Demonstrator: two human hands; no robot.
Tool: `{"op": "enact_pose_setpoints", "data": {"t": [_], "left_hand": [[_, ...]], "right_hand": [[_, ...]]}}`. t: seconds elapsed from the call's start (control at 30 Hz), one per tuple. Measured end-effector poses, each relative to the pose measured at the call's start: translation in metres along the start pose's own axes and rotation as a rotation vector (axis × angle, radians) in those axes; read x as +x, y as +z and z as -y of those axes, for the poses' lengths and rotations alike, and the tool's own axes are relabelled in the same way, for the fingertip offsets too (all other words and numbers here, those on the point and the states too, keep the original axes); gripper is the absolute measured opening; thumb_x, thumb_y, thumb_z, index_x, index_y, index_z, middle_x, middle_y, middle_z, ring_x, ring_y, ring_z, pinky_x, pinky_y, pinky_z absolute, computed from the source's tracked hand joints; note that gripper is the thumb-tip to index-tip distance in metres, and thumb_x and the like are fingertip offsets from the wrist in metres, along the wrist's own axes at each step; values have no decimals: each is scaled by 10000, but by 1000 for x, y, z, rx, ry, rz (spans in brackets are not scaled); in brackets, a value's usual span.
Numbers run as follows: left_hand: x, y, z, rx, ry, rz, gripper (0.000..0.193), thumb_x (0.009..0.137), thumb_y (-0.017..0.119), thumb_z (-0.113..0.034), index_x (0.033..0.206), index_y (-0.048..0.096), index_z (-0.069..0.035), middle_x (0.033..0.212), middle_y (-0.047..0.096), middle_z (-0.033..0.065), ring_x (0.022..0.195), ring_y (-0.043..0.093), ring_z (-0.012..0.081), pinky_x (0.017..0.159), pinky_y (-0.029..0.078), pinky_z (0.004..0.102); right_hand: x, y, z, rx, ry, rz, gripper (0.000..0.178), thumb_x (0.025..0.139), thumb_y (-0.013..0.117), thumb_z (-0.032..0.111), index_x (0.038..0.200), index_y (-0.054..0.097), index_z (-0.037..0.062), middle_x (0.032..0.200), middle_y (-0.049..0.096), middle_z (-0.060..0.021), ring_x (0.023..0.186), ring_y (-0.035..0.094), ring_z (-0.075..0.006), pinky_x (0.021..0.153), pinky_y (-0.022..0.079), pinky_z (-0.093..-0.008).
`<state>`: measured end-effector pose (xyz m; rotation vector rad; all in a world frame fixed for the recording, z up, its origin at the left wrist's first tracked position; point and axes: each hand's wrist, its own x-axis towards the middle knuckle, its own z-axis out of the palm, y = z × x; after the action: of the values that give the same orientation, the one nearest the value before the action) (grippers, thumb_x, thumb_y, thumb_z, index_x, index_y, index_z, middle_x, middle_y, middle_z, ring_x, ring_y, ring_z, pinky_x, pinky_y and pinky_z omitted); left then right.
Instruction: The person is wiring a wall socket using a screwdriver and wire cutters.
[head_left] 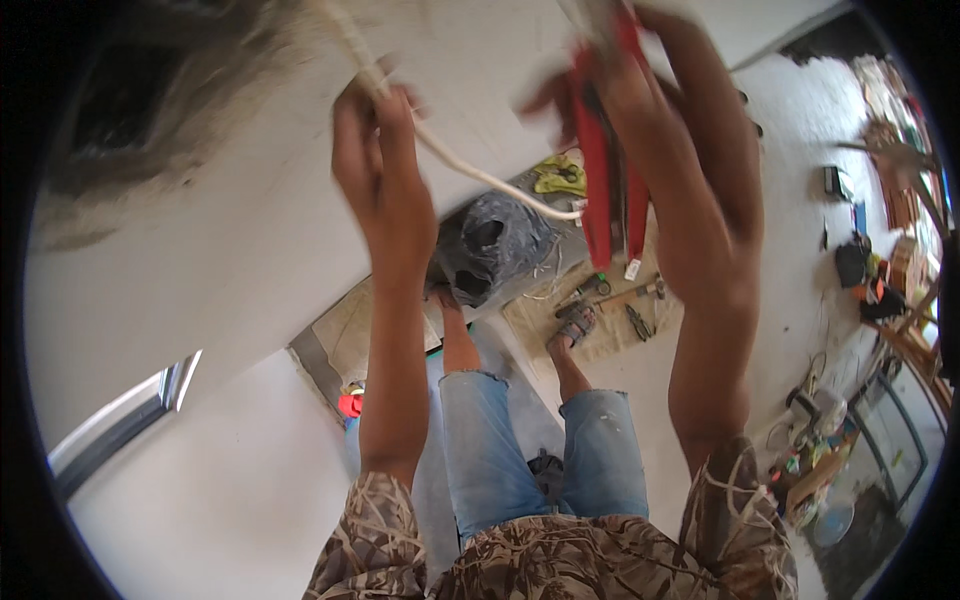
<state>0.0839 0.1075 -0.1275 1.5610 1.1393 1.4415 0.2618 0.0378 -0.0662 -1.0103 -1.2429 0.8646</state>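
Note:
Raised in front of me, my left hand [378,155] is closed around a white cable [480,178]. The cable comes down from the upper edge, passes through my fingers and curves right to a free end beside the pliers. My right hand [672,150] grips red-handled pliers [598,205], their handles pointing down and their jaws up at the top edge. A finger of this hand sticks out to the left. Motion blurs both hands, and the jaws are too smeared to tell whether anything is between them.
Below lie a black plastic bag [500,240] and a yellow-green cloth [562,177]. A hammer [635,296] and another pair of pliers [639,322] rest on a brown sheet [545,318] by my foot. The wall has a dark recess [130,95]. Clutter and a fan [825,412] stand right.

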Motion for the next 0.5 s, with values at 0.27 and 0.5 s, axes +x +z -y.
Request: {"op": "enact_pose_setpoints", "data": {"t": [0.27, 0.5], "left_hand": [[-147, -25, -48, -540, -487, 530, 471, 989, 477, -329, 1287, 474, 36, 1163, 581, 172, 1037, 552, 254, 899, 458, 407], [-117, -4, -113, -1139, -209, 690, 333, 986, 471, -254, 1192, 520, 3, 1067, 591, 151, 970, 572, 232, 883, 457, 386]], "right_hand": [[-278, -52, -75, 422, 968, -425, 415, 1014, 496, 307, 1281, 454, -7, 1120, 634, -163, 901, 621, -198, 801, 514, -316], [-317, -44, -62, 448, 1048, -495, 401, 1020, 480, 299, 1271, 464, -13, 1126, 629, -160, 929, 623, -189, 753, 537, -295]]}}
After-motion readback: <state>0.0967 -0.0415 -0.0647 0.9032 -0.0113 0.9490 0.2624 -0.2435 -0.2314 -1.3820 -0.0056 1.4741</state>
